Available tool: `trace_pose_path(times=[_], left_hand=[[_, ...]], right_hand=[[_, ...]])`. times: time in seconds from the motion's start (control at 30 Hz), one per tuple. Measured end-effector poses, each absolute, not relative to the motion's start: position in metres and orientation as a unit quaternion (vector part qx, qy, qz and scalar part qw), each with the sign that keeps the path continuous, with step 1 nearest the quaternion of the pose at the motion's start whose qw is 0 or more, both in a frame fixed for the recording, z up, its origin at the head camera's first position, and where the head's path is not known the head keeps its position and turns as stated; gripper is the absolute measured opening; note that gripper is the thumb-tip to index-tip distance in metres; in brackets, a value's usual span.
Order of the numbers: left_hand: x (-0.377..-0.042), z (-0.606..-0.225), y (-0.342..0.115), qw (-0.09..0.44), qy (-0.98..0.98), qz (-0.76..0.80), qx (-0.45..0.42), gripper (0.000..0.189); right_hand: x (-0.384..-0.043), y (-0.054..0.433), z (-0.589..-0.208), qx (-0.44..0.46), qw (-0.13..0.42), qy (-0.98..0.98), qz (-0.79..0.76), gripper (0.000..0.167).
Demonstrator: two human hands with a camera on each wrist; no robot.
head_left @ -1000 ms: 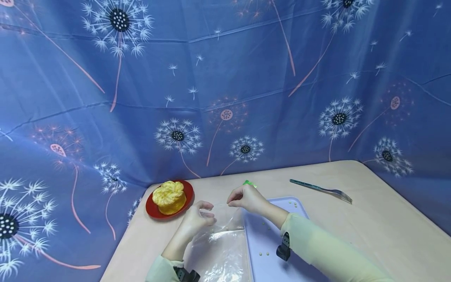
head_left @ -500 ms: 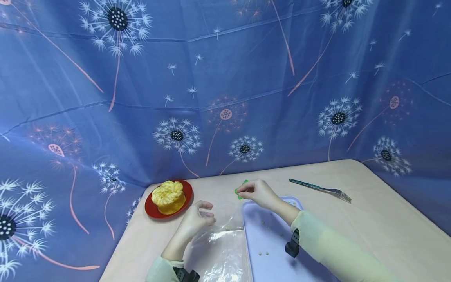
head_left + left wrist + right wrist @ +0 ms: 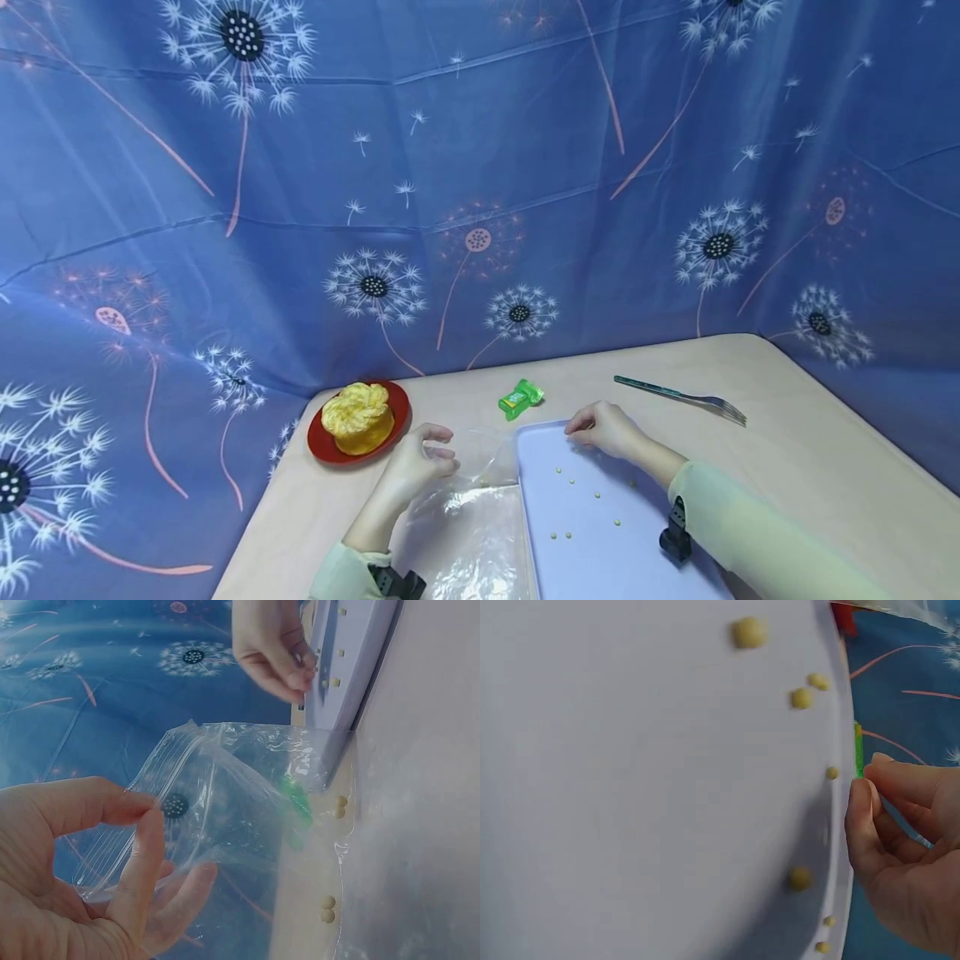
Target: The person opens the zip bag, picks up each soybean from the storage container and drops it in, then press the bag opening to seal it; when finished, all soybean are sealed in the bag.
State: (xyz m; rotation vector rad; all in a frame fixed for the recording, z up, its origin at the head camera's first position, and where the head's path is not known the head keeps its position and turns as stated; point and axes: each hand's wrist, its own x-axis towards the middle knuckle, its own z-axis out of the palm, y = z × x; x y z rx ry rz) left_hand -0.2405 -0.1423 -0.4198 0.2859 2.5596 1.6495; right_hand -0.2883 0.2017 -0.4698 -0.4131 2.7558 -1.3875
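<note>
The left hand (image 3: 418, 468) is pinching the clear zip bag (image 3: 483, 533); the right hand (image 3: 609, 430), its grip impossible to tell, is hanging over the far end of the tray (image 3: 585, 575); round beads (image 3: 597, 496) are lying nearer it, mostly personward, right of the bag.

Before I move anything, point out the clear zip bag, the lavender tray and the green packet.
Clear zip bag (image 3: 472, 542): head view, on its glossy body.
Lavender tray (image 3: 573, 575): head view, on a bare patch of its floor.
Green packet (image 3: 517, 402): head view, on the middle of its wrapper.
</note>
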Motion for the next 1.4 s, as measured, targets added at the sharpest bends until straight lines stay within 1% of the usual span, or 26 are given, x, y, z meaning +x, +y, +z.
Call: trace_pose_path(times=[0.13, 0.4, 0.53, 0.63, 0.77, 0.87, 1.1, 1.23, 1.4], left_hand=[[-0.241, -0.419, -0.142, 0.042, 0.835, 0.541, 0.093, 0.046], [-0.24, -0.421, -0.14, 0.037, 0.833, 0.544, 0.094, 0.045], [-0.239, -0.422, -0.141, 0.036, 0.835, 0.541, 0.093, 0.044], [-0.238, -0.421, -0.141, 0.036, 0.833, 0.543, 0.095, 0.046], [-0.238, -0.42, -0.14, 0.035, 0.832, 0.546, 0.093, 0.048], [-0.239, -0.42, -0.14, 0.035, 0.83, 0.549, 0.092, 0.048], [-0.239, -0.419, -0.139, 0.035, 0.829, 0.551, 0.092, 0.049], [-0.24, -0.42, -0.139, 0.038, 0.83, 0.549, 0.093, 0.047], [-0.24, -0.419, -0.14, 0.049, 0.833, 0.544, 0.091, 0.046]], right_hand=[[-0.282, 0.206, -0.476, -0.131, 0.022, 0.893, -0.429, 0.005], [-0.279, 0.203, -0.48, -0.163, -0.011, 0.904, -0.395, 0.01], [-0.281, 0.202, -0.482, -0.153, -0.002, 0.902, -0.404, 0.011], [-0.286, 0.2, -0.48, -0.139, 0.004, 0.894, -0.425, 0.008], [-0.293, 0.193, -0.47, -0.141, -0.016, 0.886, -0.44, 0.001], [-0.295, 0.182, -0.459, -0.153, -0.037, 0.879, -0.45, 0.003], [-0.291, 0.142, -0.43, -0.173, -0.038, 0.846, -0.503, 0.006], [-0.287, 0.121, -0.419, -0.216, -0.038, 0.834, -0.506, 0.005], [-0.285, 0.101, -0.415, -0.282, -0.044, 0.825, -0.488, 0.006]])
